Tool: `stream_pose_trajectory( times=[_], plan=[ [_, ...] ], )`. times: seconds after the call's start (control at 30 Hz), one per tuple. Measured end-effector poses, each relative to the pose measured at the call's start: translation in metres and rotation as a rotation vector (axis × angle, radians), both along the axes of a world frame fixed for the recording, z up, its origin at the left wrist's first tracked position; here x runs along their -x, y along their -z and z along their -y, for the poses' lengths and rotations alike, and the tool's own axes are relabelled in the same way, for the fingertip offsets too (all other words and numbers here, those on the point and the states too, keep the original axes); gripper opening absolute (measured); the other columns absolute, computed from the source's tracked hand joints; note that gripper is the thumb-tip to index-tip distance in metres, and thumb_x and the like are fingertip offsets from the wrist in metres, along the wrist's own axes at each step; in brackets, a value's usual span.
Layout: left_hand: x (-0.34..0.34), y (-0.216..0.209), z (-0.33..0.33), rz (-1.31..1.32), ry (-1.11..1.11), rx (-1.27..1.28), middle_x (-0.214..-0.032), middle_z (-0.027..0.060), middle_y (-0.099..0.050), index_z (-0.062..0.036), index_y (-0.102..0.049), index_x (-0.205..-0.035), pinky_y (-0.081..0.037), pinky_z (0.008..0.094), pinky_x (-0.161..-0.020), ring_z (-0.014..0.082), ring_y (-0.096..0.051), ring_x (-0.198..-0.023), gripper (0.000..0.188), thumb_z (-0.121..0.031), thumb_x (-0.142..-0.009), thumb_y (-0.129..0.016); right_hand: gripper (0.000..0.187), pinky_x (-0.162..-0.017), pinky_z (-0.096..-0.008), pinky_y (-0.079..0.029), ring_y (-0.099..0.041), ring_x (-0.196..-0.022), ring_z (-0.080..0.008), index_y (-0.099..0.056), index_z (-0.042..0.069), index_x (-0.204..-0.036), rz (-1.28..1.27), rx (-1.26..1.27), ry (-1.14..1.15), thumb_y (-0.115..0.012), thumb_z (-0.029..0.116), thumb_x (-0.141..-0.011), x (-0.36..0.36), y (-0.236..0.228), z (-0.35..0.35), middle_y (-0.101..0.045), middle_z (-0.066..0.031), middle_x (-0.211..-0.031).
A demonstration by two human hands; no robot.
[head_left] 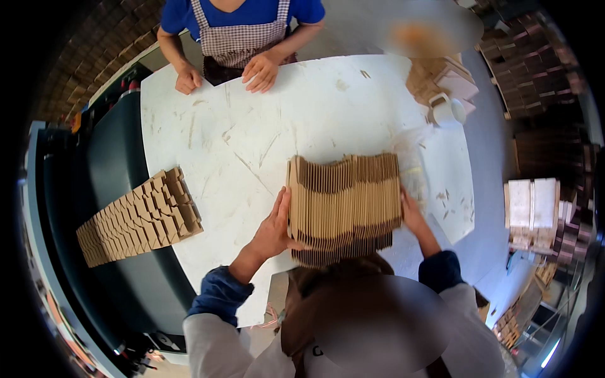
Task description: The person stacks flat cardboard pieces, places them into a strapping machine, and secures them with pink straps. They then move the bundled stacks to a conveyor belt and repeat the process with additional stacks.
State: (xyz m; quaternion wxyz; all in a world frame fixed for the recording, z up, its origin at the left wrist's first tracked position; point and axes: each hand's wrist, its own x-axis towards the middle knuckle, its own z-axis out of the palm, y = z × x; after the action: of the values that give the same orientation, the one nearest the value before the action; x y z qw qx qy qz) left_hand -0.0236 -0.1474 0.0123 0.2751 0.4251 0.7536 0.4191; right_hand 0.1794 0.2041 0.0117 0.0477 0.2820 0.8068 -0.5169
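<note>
A thick stack of brown cardboard pieces (345, 205), set side by side on edge, is at the near side of the white table (252, 138). Pressed against the stack's left end is my left hand (275, 225), its thumb side along the cardboard. My right hand (411, 213) bears on the opposite end, with its fingers partly hidden behind the pieces. Between them the two hands squeeze the whole stack together. Farther left, a slanting row of overlapping notched cardboard pieces (140, 217) lies across the dark conveyor belt (116, 157) and the table's edge.
Across the table a person in a checked apron (242, 44) rests both hands at its far edge. A white mug (446, 111) stands at the right edge, near brown paper and clear plastic (413, 167). Stacked cardboard (532, 69) rises beyond on the right.
</note>
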Motion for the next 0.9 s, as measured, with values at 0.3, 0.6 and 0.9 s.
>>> stream_pose_trajectory(
  times=[0.3, 0.6, 0.9],
  plan=[
    [-0.015, -0.006, 0.009, 0.109, -0.074, -0.015, -0.150, 0.0344, -0.012, 0.0052, 0.008, -0.147, -0.031, 0.0412, -0.112, 0.0473, -0.023, -0.138, 0.142, -0.045, -0.054, -0.087, 0.066, -0.101, -0.0366, -0.039, -0.053, -0.119, -0.0308, -0.037, -0.004, -0.139, -0.041, -0.183, -0.252, -0.025, 0.049, -0.102, 0.013, 0.006, 0.015, -0.055, -0.0203, -0.128],
    [-0.128, -0.103, 0.069, 0.234, -0.638, 0.045, -0.156, 0.0233, -0.005, -0.0030, 0.005, -0.150, -0.022, 0.0415, -0.117, 0.0392, -0.014, -0.144, 0.141, -0.042, -0.054, -0.091, 0.065, -0.103, -0.0348, -0.037, -0.051, -0.118, -0.0243, -0.040, -0.002, -0.138, -0.111, 0.146, -0.683, -0.024, 0.050, -0.102, 0.107, -0.051, 0.055, -0.056, -0.0170, -0.128],
    [-0.353, -0.137, 0.123, 0.471, -1.315, -0.104, -0.131, 0.0138, -0.052, 0.0000, -0.031, -0.140, -0.039, 0.0356, -0.104, 0.0253, -0.049, -0.121, 0.106, -0.016, -0.053, -0.090, 0.059, -0.111, -0.0333, -0.028, -0.036, -0.136, -0.0289, -0.031, 0.000, -0.146, -0.162, 0.299, -1.388, -0.026, 0.041, -0.104, 0.108, -0.058, 0.236, -0.038, -0.0182, -0.147]
  ],
)
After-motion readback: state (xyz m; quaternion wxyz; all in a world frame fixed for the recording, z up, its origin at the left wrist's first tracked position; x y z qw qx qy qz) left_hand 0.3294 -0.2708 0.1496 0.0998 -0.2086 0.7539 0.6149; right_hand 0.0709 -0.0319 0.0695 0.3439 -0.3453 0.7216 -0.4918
